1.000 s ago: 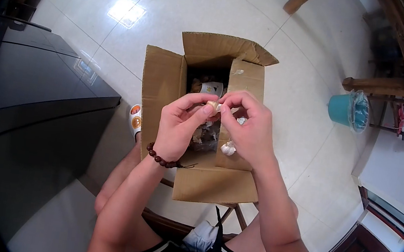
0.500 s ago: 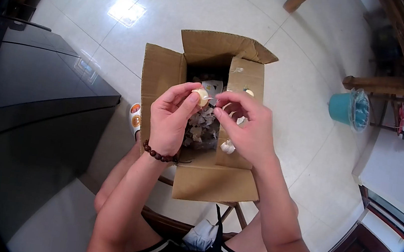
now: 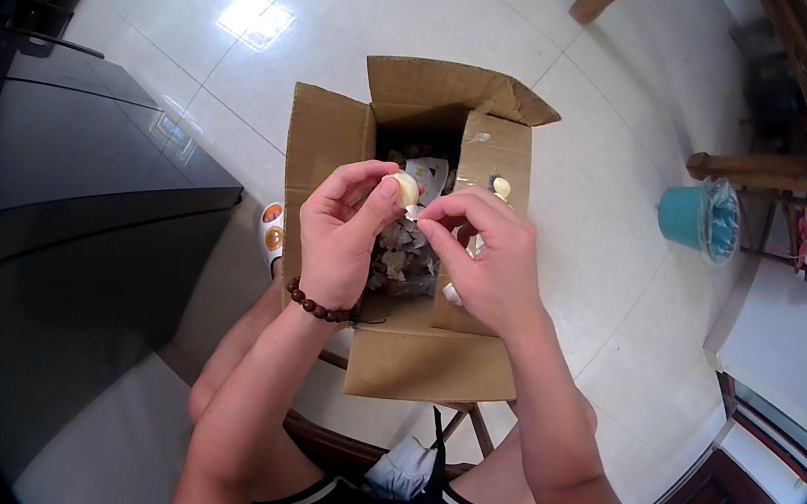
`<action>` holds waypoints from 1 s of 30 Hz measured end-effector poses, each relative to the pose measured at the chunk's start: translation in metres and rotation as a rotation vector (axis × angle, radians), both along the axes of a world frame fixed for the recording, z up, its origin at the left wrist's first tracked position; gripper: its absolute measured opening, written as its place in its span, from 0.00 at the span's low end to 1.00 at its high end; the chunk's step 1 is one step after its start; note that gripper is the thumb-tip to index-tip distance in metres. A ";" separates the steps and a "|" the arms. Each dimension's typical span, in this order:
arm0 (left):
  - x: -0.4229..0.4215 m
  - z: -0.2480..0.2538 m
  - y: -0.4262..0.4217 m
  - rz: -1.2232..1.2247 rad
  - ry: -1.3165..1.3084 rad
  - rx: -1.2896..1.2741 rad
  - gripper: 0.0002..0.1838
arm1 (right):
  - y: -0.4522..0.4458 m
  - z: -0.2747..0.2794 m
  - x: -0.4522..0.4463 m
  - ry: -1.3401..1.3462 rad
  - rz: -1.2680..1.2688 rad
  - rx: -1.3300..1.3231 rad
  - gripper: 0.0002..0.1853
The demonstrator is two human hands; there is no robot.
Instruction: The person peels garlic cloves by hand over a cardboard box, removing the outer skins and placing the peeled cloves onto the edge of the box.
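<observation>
My left hand (image 3: 344, 230) pinches a pale, cream-coloured garlic clove (image 3: 404, 190) between thumb and fingers above the open cardboard box (image 3: 329, 142). Just to its right, my right hand (image 3: 484, 252) is closed, thumb against forefinger, on a small whitish piece of garlic skin (image 3: 413, 212). Under both hands, the box holds a heap of papery peelings (image 3: 405, 257) and a white printed wrapper (image 3: 426, 176). On the right flap lie peeled cloves (image 3: 501, 186) and, partly hidden behind my right hand, a white garlic piece (image 3: 452, 293).
A teal bucket (image 3: 685, 216) with a clear plastic liner stands on the tiled floor at right, near wooden furniture (image 3: 766, 174). To the left is a dark, glossy cabinet-like block (image 3: 99, 185). The box's front flap (image 3: 429, 368) extends towards my lap.
My right hand has moved slightly down and left, with a whitish bit of skin now showing at its fingertips. The clove has turned a little in my left hand.
</observation>
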State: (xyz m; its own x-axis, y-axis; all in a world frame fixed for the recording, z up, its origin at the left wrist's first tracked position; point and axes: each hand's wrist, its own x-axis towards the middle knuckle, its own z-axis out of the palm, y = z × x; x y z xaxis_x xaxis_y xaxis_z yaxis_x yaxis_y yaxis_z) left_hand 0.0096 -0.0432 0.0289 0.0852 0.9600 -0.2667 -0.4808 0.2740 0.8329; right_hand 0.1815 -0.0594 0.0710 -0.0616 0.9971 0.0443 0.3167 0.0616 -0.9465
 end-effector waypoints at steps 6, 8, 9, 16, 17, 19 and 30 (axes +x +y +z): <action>0.000 0.001 0.001 0.035 -0.070 -0.020 0.09 | 0.000 -0.003 0.003 0.023 0.006 -0.043 0.05; 0.000 0.000 0.001 0.028 -0.057 0.014 0.09 | 0.000 -0.004 0.002 0.024 -0.013 -0.051 0.06; 0.001 -0.001 0.000 0.028 -0.058 0.014 0.09 | 0.001 -0.003 -0.001 0.056 -0.047 -0.116 0.07; 0.008 0.002 -0.005 0.014 0.051 0.188 0.09 | -0.001 -0.011 0.002 0.384 -0.114 -0.402 0.10; 0.010 0.005 -0.006 0.022 0.036 0.185 0.10 | 0.000 -0.010 0.002 0.384 -0.115 -0.402 0.10; 0.009 0.006 -0.004 -0.003 0.040 0.198 0.10 | 0.002 -0.009 0.001 0.404 -0.155 -0.356 0.09; 0.007 0.004 -0.007 -0.141 0.000 0.044 0.14 | -0.001 -0.009 -0.002 0.321 -0.226 -0.248 0.05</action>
